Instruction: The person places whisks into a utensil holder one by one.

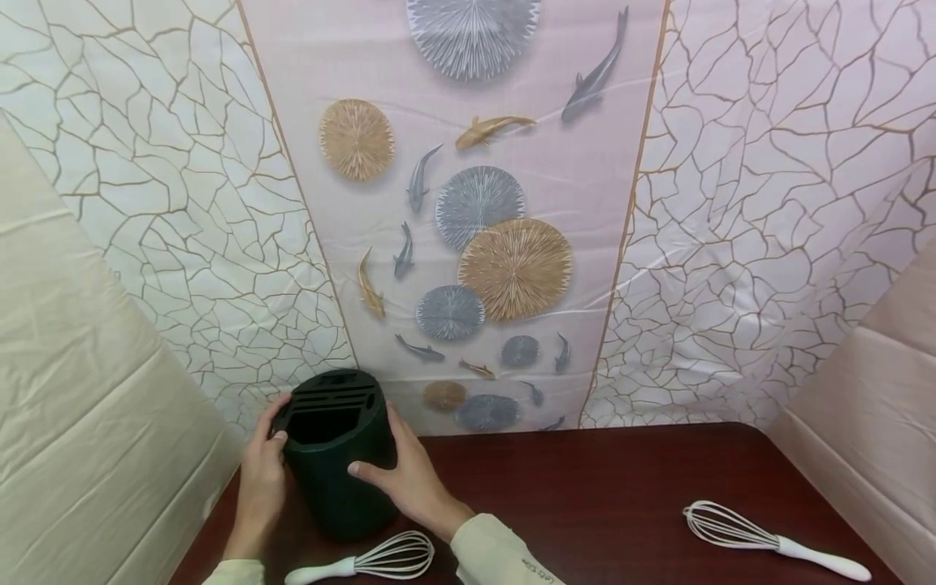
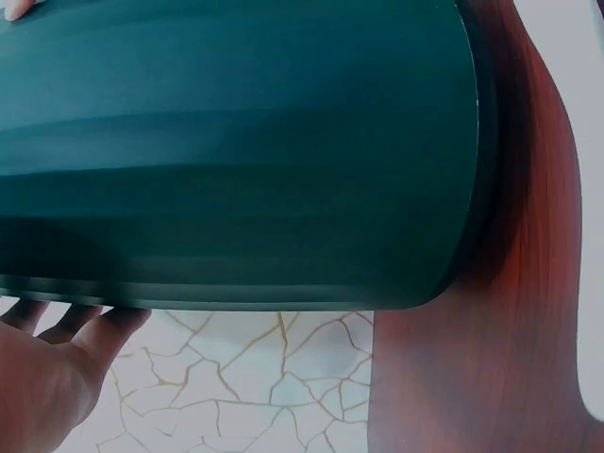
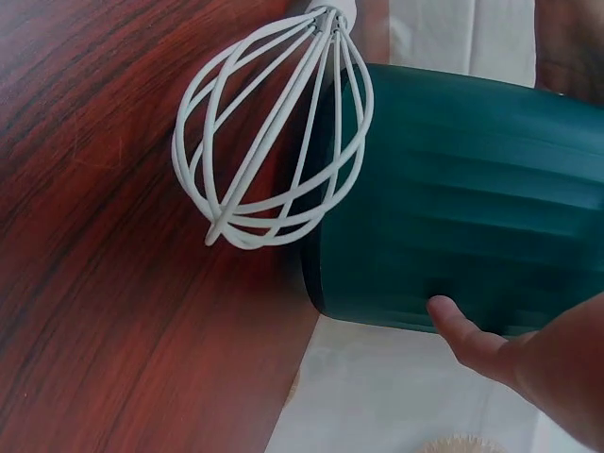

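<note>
At the left of the table stands a dark green round utensil holder (image 1: 344, 496), with a slotted top and a wide dark opening facing me. My left hand (image 1: 257, 479) grips its left side near the rim, thumb in front. From the right, my right hand (image 1: 415, 479) holds the wall, its thumb pressed on the front. Both wrist views show the green holder (image 2: 236, 170) close up, its base by the tabletop; whether the base touches the wood I cannot tell. A whisk (image 1: 398, 556) with a white handle lies just in front of the holder, near my right forearm.
Another white-handled whisk (image 1: 768, 540) lies at the right of the dark red wooden table (image 1: 570, 487). A patterned cloth (image 1: 468, 357) hangs behind the table's back edge. Beige padded panels (image 1: 95, 390) flank both sides.
</note>
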`<state>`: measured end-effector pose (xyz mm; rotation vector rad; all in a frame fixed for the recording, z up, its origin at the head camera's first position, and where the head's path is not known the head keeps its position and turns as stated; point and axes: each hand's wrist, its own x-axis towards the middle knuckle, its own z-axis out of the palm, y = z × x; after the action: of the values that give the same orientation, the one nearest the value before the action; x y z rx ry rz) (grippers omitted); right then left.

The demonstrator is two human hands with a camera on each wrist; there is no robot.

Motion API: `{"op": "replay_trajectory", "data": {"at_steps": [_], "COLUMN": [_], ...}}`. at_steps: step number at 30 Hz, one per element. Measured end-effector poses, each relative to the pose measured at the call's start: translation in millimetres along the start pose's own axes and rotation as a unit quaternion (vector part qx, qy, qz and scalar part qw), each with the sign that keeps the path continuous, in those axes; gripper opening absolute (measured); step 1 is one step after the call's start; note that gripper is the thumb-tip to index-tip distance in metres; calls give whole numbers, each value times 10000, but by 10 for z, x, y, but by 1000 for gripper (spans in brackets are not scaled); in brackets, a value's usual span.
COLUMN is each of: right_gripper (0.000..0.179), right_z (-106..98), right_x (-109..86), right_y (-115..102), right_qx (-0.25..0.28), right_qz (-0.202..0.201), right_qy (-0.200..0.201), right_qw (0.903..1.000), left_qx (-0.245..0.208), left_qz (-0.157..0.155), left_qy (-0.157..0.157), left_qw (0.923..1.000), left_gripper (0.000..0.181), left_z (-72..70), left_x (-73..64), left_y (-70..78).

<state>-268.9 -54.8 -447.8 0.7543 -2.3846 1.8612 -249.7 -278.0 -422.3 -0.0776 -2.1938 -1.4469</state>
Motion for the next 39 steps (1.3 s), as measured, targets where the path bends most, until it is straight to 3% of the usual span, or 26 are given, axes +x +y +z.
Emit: {"op": "replay_trajectory", "data": {"at_steps": [10, 24, 39], "right_gripper": [100, 99, 98], "right_z": [-122, -305, -537], "right_x": [-82, -230, -370], "right_y": [15, 52, 106], "right_qx": [90, 12, 31], "right_qz": [64, -115, -17], "right_qy": [14, 210, 208], "right_qw": [9999, 9997, 9998], "left_qx": [-148, -441, -748], "left_qz": [-98, -51, 137], "left_qy": [-248, -316, -417], "left_qw": [9995, 9985, 9962], "left_gripper": [56, 57, 58], "left_z": [121, 317, 512], "left_x": [-36, -114, -200], "left_y": [77, 139, 195]}}
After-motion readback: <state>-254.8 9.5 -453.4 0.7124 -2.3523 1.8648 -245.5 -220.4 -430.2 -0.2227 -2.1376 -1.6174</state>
